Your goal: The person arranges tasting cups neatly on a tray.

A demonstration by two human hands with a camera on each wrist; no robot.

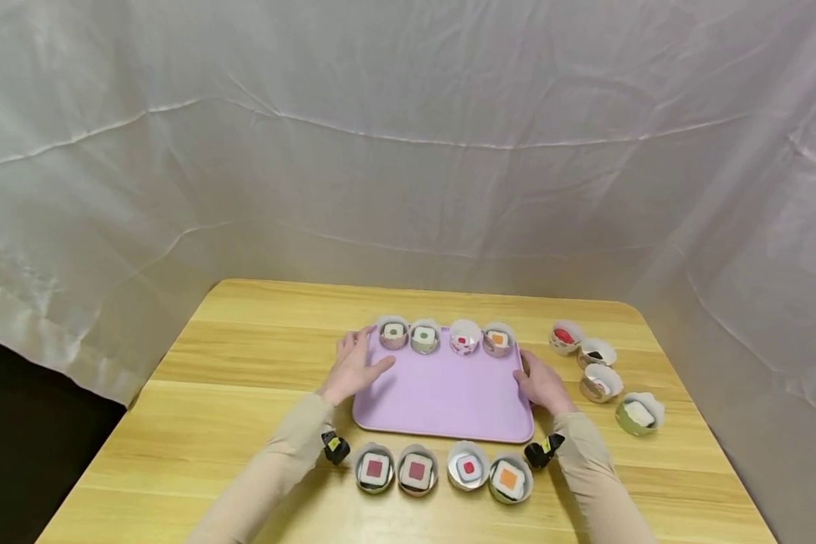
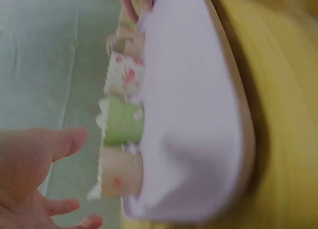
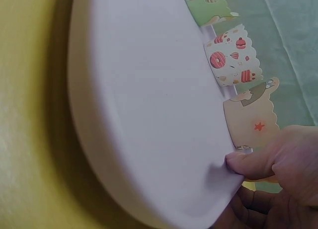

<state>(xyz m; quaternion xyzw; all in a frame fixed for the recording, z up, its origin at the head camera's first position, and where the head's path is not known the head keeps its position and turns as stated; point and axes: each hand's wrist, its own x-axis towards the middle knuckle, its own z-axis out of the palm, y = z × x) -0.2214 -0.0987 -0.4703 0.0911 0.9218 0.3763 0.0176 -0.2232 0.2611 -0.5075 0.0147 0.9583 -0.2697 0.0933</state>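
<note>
A lilac tray [image 1: 445, 397] lies on the wooden table. Along its far edge stand several paper cups, two on the left with green-centred sushi rolls [image 1: 394, 331], then a red-patterned cup [image 3: 233, 57] and a beige cup [image 3: 253, 117] with an orange-centred roll. My right hand [image 1: 542, 382] grips the tray's right edge, its thumb [image 3: 246, 164] on top and the fingers below. At the left edge, my left hand [image 1: 353, 369] is spread, thumb reaching over the tray. In the left wrist view its fingers are apart, beside a beige cup [image 2: 121, 172] and a green cup [image 2: 124, 120].
In front of the tray stands a row of cups with red-centred [image 1: 375, 468] and orange-centred [image 1: 508, 480] rolls. More cups stand on the right, among them a green one [image 1: 640, 415] and one with a red piece [image 1: 566, 337]. Pale curtains [image 1: 408, 189] surround the table.
</note>
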